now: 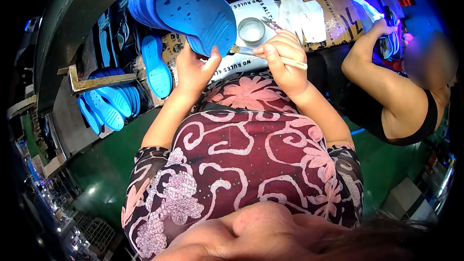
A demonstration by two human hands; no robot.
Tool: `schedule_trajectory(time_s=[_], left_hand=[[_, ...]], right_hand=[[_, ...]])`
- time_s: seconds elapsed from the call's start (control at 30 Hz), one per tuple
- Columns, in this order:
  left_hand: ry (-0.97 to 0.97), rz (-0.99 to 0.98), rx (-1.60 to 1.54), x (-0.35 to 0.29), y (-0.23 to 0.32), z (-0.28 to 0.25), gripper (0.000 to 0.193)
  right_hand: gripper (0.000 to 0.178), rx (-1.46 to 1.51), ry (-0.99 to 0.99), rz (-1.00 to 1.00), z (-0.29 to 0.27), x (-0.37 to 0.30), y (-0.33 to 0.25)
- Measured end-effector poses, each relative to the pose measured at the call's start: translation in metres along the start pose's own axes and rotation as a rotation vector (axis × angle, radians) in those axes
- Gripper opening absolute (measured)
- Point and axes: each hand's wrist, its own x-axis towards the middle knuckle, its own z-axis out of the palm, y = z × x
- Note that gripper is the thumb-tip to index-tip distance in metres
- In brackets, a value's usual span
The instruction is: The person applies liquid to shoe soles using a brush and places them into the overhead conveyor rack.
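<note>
A stack of bright blue shoe soles (193, 7), dotted with small holes and finely ridged, fills the upper left of the view. At its near end, my left hand (197, 70) is closed on the edge of a sole; how many soles it grips I cannot tell. My right hand (285, 63) is closed round a flat brush (292, 63) with a pale handle. The brush's bristles are at the sole's near edge, close to my left thumb; whether they touch is unclear. Just beyond the brush is a round bowl (251, 30) with whitish contents.
Small cutters (273, 24) and white paper pieces (302, 17) lie on the cardboard-covered table (340, 12). Another blue sole (157, 67) lies at left, near a row of blue soles (113, 99) and a metal frame (84, 84). At right, a co-worker (386, 82) handles blue pieces.
</note>
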Motion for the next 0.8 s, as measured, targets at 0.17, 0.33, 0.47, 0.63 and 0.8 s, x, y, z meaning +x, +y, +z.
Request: schedule_trajectory(time_s=[0.17, 0.33, 0.47, 0.63, 0.8], left_hand=[[0.014, 0.209, 0.124, 0.001, -0.006, 0.001, 0.034], [0.004, 0.339, 0.300, 0.001, -0.005, -0.002, 0.033], [0.013, 0.260, 0.223, -0.002, -0.006, 0.001, 0.035], [0.015, 0.214, 0.131, -0.005, -0.010, 0.002, 0.038], [0.037, 0.264, 0.177, -0.006, -0.008, 0.001, 0.039]], right_hand=[[0.024, -0.018, 0.021, -0.011, 0.006, 0.000, 0.002], [0.025, -0.011, 0.064, 0.026, 0.001, -0.006, 0.009], [0.027, -0.020, 0.000, 0.045, -0.003, -0.003, 0.004], [0.025, -0.068, -0.035, -0.060, 0.004, 0.001, 0.006], [0.024, -0.115, -0.014, -0.048, -0.002, -0.003, 0.007]])
